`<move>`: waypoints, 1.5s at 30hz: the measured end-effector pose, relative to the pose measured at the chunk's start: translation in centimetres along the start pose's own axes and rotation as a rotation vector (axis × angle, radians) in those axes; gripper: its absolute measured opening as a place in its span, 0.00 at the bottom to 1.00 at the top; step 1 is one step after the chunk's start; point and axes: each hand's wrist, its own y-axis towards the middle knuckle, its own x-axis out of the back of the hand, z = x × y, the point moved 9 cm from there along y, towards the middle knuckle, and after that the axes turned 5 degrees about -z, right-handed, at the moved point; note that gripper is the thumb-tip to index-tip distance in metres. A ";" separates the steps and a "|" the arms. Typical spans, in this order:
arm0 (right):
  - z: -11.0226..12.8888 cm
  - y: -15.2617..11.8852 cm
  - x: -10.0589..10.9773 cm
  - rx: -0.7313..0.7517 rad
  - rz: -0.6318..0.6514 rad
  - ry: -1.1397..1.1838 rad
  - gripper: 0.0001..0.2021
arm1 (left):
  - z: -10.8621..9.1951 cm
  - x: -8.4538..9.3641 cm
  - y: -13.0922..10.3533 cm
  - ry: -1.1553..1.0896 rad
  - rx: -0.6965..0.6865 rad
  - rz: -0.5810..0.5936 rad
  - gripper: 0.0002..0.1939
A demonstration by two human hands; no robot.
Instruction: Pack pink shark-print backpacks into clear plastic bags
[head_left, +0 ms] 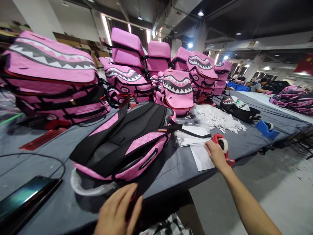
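A pink and black backpack [137, 130] lies on the grey-covered table, straps and back panel up, its plastic-wrapped handle [91, 187] toward the near edge. Just below that handle, at the table edge, my left hand [118, 209] has its fingers apart and holds nothing. My right hand [215, 153] reaches over white paper sheets [199, 158], beside a red tape dispenser [223, 147]. Its thumb and fingers are pinched near the end of a black strap [193, 133]; whether they grip anything is too small to tell.
Pink shark-mouth backpacks [53, 65] are stacked behind and at the left. A pile of white tags [220, 117], a black pouch [239, 108] and a blue tape dispenser [267, 129] lie to the right. At the lower left is a phone [25, 197]. A person [259, 86] sits far off.
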 end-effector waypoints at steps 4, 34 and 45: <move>9.9 -2.1 -0.3 0.203 0.375 0.277 0.09 | -7.2 -6.6 3.9 -0.538 0.015 0.307 0.38; 17.7 -6.2 -6.6 -0.316 0.847 1.072 0.25 | -0.9 -5.4 -2.1 -0.905 0.862 0.116 0.19; 19.4 -5.2 -7.6 0.302 1.064 0.539 0.23 | 7.8 -5.7 -3.0 -0.641 1.051 0.308 0.18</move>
